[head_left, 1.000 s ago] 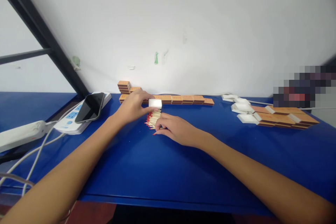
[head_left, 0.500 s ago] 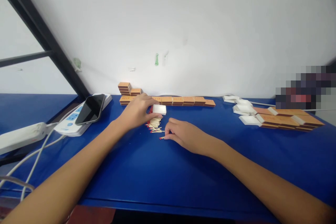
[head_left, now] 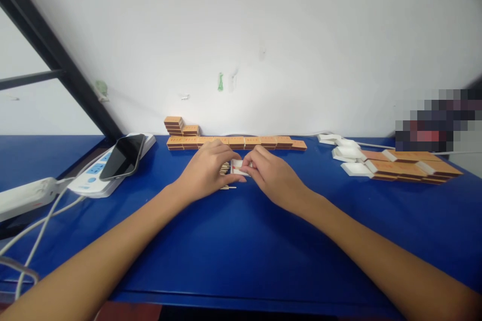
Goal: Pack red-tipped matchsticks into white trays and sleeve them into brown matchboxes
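My left hand (head_left: 205, 170) curls around a small white matchbox tray (head_left: 238, 166) just above the blue table (head_left: 226, 251). My right hand (head_left: 269, 173) meets it from the right, fingers pinched at the tray's edge, apparently on matches with red tips. A small heap of loose matches (head_left: 227, 175) lies under and behind my left fingers, mostly hidden. A row of orange matchboxes (head_left: 241, 142) runs along the wall behind both hands.
A short stack of orange matchboxes (head_left: 173, 124) stands at the row's left end. White trays (head_left: 344, 153) and orange sleeves (head_left: 406, 168) lie at the right. A phone (head_left: 122, 155) rests on a white power strip (head_left: 90, 180), with cables (head_left: 33, 241) at left.
My right hand left the table with matches and rose to the white tray. My left hand brought the tray slightly right and nearer, over the match heap.
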`<state>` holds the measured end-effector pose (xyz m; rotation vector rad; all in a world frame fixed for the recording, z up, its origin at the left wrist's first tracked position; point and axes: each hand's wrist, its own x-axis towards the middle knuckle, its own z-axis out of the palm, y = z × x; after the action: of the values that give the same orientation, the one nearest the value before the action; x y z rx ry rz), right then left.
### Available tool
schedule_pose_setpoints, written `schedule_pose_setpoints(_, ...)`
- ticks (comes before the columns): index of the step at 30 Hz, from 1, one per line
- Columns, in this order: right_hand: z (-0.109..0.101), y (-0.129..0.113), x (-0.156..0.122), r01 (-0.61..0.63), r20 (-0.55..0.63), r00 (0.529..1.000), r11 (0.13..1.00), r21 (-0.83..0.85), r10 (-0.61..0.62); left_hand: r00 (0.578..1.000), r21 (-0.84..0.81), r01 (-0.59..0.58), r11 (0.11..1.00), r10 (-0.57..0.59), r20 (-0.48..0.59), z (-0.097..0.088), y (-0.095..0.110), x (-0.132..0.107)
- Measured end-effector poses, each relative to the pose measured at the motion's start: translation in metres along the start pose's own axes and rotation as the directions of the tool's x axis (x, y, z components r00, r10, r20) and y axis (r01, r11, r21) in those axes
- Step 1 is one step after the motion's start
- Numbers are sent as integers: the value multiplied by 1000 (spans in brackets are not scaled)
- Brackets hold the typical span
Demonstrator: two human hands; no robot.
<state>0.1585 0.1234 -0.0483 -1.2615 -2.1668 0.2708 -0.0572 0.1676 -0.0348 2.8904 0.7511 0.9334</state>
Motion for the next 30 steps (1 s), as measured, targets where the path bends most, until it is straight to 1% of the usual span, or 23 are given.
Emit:
schedule_pose_setpoints(3,0,-2,-1,-1,31,1000,999,-37,2,1000,16,-2,1000,2,18,-1,2,1)
schedule_pose_setpoints(5,-2,-1,-1,17,62,998,999,-37,-15,1000,25,4,1000,-5,28,-2,1,1)
schedule_pose_setpoints(6,-4,0,-1,29,59,998,999,-26,-28,1000,30,5,1000,-6,30,-3,0,1)
schedule_pose_setpoints(9,-6,0,-1,57,-32,998,998,24,-56,1000,61,10,998,-12,21,-5,-7,0)
schedule_pose_setpoints(11,-3,-2,-3,55,-81,995,998,38,-52,999,103,40,994,-39,-4,-8,-13,-1)
schedule_pose_setpoints(13,3,-5,-5,44,-44,998,998,32,-43,996,135,86,987,-82,-33,-11,-20,-1)
schedule_pose_setpoints(16,15,-9,-8,11,92,996,1000,26,-13,990,153,138,978,-131,-53,-14,-27,-2)
schedule_pose_setpoints(18,20,-10,-9,-14,168,986,999,30,8,989,171,144,975,-136,-57,-15,-30,-2)
schedule_pose_setpoints(21,20,-11,-9,-32,230,973,999,14,28,991,195,130,972,-122,-51,-16,-30,-2)
schedule_pose_setpoints(24,14,-13,-9,-53,248,967,999,-10,54,992,205,122,971,-115,-47,-15,-29,-2)
schedule_pose_setpoints(26,12,-17,-10,-76,223,972,997,-6,76,992,211,123,970,-115,-48,-15,-30,-2)
schedule_pose_setpoints(28,15,-25,-11,-98,191,977,995,14,94,992,212,124,969,-116,-50,-15,-30,-2)
schedule_pose_setpoints(30,22,-34,-13,-91,186,979,996,18,86,992,208,126,970,-119,-47,-15,-31,-2)
